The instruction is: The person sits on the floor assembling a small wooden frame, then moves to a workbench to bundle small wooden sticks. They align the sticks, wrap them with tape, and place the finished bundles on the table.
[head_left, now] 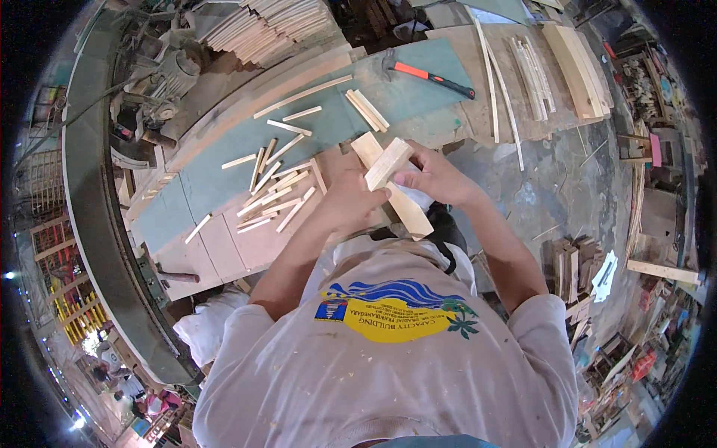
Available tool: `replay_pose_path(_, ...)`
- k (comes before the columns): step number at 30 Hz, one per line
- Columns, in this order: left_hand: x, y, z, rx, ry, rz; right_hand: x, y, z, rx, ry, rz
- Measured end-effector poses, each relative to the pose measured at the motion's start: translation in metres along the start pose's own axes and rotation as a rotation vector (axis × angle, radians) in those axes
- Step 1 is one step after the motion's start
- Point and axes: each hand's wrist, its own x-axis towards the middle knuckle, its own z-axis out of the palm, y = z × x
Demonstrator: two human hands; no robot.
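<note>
Close in front of my body, a short, thick pale wooden block (389, 163) lies slanted across a longer wooden board (409, 210), so the two form a cross. My left hand (357, 196) is closed at the block's lower left end. At its upper right end, my right hand (435, 176) grips it with the thumb along the side. The board passes beneath the block, and whether my hidden fingers also hold it I cannot tell. Several thin wooden sticks (274, 196) lie loose on the bench to the left of my hands.
A claw hammer (427, 77) with a red and black handle rests on the worktable (357, 71). Beside it lies a small bundle of sticks (367, 111). Long strips (499, 89) and thick planks (573, 71) lie far right. A machine (173, 78) stands far left.
</note>
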Motion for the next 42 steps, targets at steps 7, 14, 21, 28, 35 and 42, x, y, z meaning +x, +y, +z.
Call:
replay_pose_path(7,-0.004,0.000,-0.010,-0.534,-0.440,-0.032,-0.004,-0.022,0.003,0.043,-0.109,0.006)
replay_pose_path(14,0.039,-0.061,-0.003,-0.392,-0.493,-0.004,0.002,0.004,0.003,-0.110,0.017,0.210)
replay_pose_path(21,0.009,-0.015,0.026,0.679,0.647,0.285,0.019,0.004,0.007,0.077,0.181,0.223)
replay_pose_path(28,0.022,-0.012,0.001,0.534,0.316,0.022,0.010,-0.013,0.011,-0.372,0.169,0.114)
replay_pose_path(35,-0.002,-0.002,0.001,-0.298,-0.337,0.042,-0.010,-0.011,-0.003,-0.023,-0.040,0.054)
replay_pose_path(42,0.006,-0.032,0.027,-1.064,-0.925,-0.096,-0.019,-0.014,-0.009,0.065,-0.175,0.076)
